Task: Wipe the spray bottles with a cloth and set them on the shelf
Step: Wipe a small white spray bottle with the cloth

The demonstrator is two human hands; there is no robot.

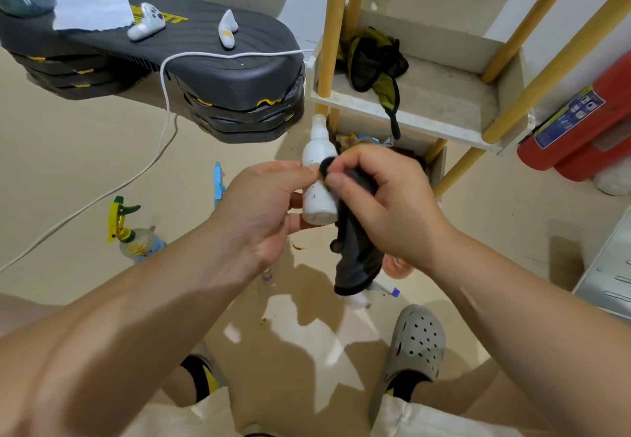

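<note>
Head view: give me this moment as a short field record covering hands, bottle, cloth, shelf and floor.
left hand: grips the white spray bottle
right hand: pinches the dark cloth against the bottle's side
cloth: loose end hangs below the right hand
shelf: olive-and-black fabric item on the upper tier
floor: green-and-yellow trigger bottle and blue sprayer, left of the hands
stage: wiping; bottle not yet shelved

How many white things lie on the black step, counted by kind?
Controllers: 2
Sheet: 1
Cable: 1
Total: 4
</note>
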